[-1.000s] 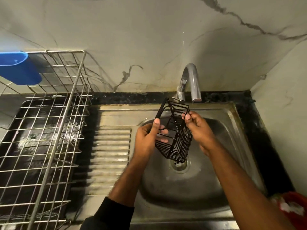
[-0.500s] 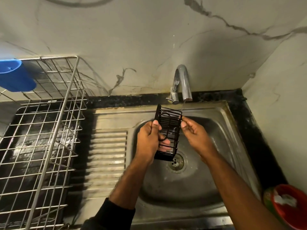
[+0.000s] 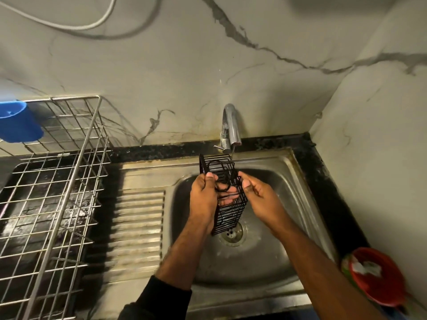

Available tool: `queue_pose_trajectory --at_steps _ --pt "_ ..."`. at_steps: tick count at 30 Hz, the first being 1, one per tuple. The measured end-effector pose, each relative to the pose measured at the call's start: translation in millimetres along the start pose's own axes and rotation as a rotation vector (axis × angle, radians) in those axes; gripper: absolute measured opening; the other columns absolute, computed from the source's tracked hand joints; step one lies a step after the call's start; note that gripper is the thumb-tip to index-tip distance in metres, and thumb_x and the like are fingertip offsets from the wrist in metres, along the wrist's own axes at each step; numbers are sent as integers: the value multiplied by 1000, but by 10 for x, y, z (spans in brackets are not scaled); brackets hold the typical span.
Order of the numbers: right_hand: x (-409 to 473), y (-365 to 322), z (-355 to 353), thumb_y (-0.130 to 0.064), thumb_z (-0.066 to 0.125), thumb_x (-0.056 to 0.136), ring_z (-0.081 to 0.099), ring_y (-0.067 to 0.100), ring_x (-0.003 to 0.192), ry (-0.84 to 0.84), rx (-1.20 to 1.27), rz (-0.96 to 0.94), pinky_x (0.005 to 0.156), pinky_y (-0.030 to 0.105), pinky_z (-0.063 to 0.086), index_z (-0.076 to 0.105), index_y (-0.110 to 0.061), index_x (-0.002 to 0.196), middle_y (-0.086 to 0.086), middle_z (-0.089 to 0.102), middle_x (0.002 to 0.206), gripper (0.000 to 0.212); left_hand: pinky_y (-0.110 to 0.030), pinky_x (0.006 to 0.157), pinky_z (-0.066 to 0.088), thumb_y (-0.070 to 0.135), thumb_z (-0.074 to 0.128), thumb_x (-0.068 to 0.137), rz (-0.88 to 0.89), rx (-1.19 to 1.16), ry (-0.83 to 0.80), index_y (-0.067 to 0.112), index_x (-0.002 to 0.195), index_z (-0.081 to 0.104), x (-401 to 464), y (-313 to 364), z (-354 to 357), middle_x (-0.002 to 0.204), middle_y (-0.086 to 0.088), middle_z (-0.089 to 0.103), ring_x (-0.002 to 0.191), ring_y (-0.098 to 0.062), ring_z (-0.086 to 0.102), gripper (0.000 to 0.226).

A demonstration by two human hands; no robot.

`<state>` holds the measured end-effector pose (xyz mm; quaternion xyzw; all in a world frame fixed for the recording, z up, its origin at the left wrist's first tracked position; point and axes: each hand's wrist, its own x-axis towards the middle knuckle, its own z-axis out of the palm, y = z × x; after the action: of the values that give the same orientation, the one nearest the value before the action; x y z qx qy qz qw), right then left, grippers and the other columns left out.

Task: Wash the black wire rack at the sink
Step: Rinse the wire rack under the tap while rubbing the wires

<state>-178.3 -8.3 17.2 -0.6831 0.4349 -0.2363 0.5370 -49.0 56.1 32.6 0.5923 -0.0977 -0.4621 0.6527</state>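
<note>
The black wire rack (image 3: 227, 210) is a small box-shaped basket, held upright and slightly tilted over the steel sink (image 3: 286, 179), above the drain. My left hand (image 3: 204, 196) grips its left side, thumb on the front wires and fingers behind. My right hand (image 3: 260, 196) holds its right edge with the thumb on the wire. A thin stream of water falls from the chrome tap (image 3: 230, 129) onto the rack's top right corner.
A large steel wire dish drainer (image 3: 69, 181) stands on the black counter at left, with a blue plastic holder (image 3: 18, 122) hung on its back. The ribbed draining board (image 3: 138, 225) lies between drainer and basin. A red bowl (image 3: 381, 281) sits at the right front corner.
The rack has been turned in my hands and now stands with its front toward me, its top under the tap's stream. The view has tilted up, showing more wall.
</note>
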Motion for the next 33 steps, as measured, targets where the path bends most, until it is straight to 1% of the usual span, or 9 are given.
queue_pose_trajectory --at_steps 4,7,9,12,15,19,22,27,33 --pt "-73 -25 -21 -31 54 101 55 -20 108 4 -13 10 96 11 47 50 -29 144 -25 61 124 43 -36 60 62 21 40 110 10 -31 -24 8 102 59 -109 -22 27 76 -12 74 69 -26 75 25" --pt "-130 -35 -49 -25 58 100 49 -33 92 3 -51 -19 78 -6 39 46 -30 144 -32 54 115 46 -38 66 59 23 40 110 8 20 -14 15 93 57 -159 -39 48 70 -4 74 69 -25 75 25" --pt "-158 -41 -113 -25 59 99 48 -31 91 -13 -87 -48 77 -7 36 47 -27 144 -29 52 119 47 -39 66 58 25 40 110 8 40 -11 14 95 55 -198 -37 90 70 -3 74 71 -26 75 24" --pt "-140 -50 -234 -26 61 97 53 -18 102 -60 -92 -68 90 8 45 48 -26 144 -27 54 118 48 -43 70 60 27 41 110 18 52 16 12 99 56 -266 -43 158 72 -3 74 75 -29 75 24" --pt "-108 -43 -323 -26 61 97 51 -22 94 -112 -112 -74 80 5 42 48 -30 143 -35 52 110 48 -36 60 61 26 40 110 24 30 46 13 100 56 -373 -24 240 69 -2 74 71 -25 75 24" --pt "-65 19 -379 -23 62 97 58 -10 103 -141 -111 -108 99 31 52 50 -27 143 -15 63 126 48 -33 56 59 26 35 111 23 -18 84 14 99 56 -449 -68 300 71 -7 75 72 -26 76 27" --pt "-36 83 -423 -23 60 98 61 2 114 -151 -143 -126 103 39 51 51 -30 142 -10 64 131 46 -33 58 59 27 35 111 43 -32 88 14 98 55 -459 -110 318 77 -11 77 76 -26 77 27" --pt "9 71 -439 -21 55 101 60 11 120 -112 -162 -116 106 42 48 56 -22 139 -3 65 132 38 -33 58 59 26 35 111 64 -73 89 13 100 55 -429 -111 304 81 -16 77 76 -27 77 26" --pt "-147 17 -244 -27 46 105 64 13 106 30 -159 -125 94 38 53 64 -20 128 0 70 118 30 -36 63 63 25 37 111 68 -76 26 12 105 54 -388 -73 187 87 -19 77 77 -27 77 22"
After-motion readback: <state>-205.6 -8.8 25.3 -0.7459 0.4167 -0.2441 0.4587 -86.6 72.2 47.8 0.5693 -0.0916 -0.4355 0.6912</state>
